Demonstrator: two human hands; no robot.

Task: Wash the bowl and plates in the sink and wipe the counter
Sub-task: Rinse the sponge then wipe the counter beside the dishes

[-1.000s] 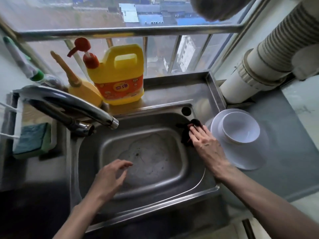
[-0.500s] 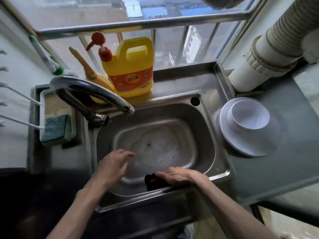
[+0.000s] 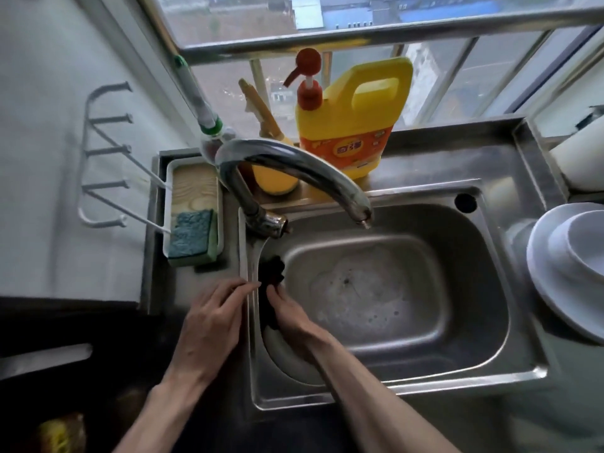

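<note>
A steel sink [image 3: 474,322] holds foamy water at its bottom. My right hand [image 3: 291,318] presses a dark cloth [image 3: 271,273] against the sink's left inner wall, fingers stretched over it. My left hand [image 3: 212,325] rests on the sink's left rim, its fingertips touching the rim beside the cloth, holding nothing. A white bowl [image 3: 585,246] sits in a stack of white plates [image 3: 549,289] on the counter at the right edge.
A chrome tap [image 3: 294,178] arches over the sink's back left. A yellow detergent jug [image 3: 353,122] with a red pump stands behind it. A blue-green sponge [image 3: 192,237] lies in a white tray on the left. A white wall rack [image 3: 104,158] is further left.
My right hand has slid the cloth from the sink's right rim, along the front edge, to the left wall. My left hand moved from over the basin to the left rim.
</note>
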